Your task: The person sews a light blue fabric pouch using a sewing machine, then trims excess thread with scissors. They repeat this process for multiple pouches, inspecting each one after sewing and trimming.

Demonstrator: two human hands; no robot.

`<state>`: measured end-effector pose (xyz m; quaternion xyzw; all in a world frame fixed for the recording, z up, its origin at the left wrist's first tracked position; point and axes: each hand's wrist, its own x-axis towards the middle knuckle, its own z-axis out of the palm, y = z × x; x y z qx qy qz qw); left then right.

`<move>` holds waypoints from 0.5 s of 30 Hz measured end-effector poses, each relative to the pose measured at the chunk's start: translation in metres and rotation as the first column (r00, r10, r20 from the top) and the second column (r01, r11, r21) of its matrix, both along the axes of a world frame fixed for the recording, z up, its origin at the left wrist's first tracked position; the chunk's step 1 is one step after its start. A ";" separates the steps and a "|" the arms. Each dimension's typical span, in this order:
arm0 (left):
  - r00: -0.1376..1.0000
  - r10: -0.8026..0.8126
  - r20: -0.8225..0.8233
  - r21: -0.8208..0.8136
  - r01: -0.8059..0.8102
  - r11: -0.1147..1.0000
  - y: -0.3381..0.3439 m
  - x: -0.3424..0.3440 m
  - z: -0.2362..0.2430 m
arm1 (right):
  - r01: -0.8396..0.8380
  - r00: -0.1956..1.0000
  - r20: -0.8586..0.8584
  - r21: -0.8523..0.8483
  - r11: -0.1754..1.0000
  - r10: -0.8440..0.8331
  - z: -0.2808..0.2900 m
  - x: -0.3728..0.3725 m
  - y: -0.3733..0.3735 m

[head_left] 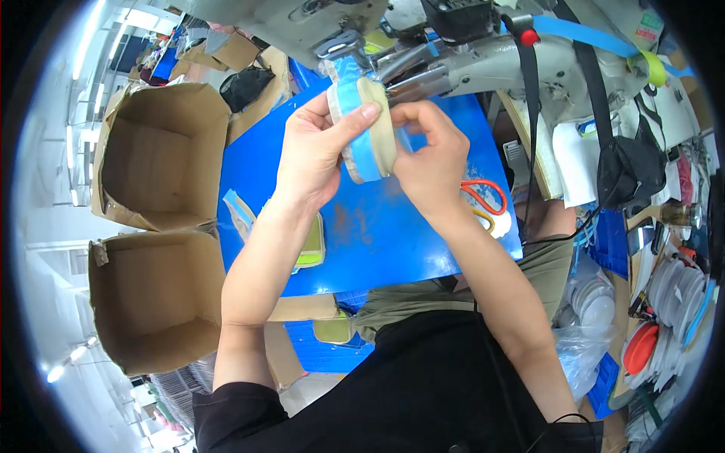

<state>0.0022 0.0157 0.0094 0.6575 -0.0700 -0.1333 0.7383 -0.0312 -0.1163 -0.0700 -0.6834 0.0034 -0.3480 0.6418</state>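
Observation:
A curved fabric piece (384, 140), cream with a bright blue band and a pale edge, is held up under the sewing machine's metal foot (341, 47). My left hand (310, 158) is closed on its left side, thumb pressed across the front and the other fingers behind it. At its right edge, my right hand (434, 162) has curled fingers pinching the piece; the fingertips are partly hidden. The machine's cylinder arm (491, 68) reaches in from the right, just above my right hand. Beyond that wrist lie scissors (489, 195) with red and orange handles.
The blue tabletop (362, 257) carries a yellow-green piece (311, 243) beside my left forearm. Two open cardboard boxes (162, 151) stand at left. Blue tape (581, 34) runs along the machine top. Black straps with a pouch (630, 170) hang at right, above stacked discs (674, 294).

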 end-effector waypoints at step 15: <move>0.999 0.016 0.033 0.050 -0.018 0.999 -0.006 0.012 0.011 | -0.344 0.873 -0.150 0.484 0.805 0.464 0.027 -0.008 -0.022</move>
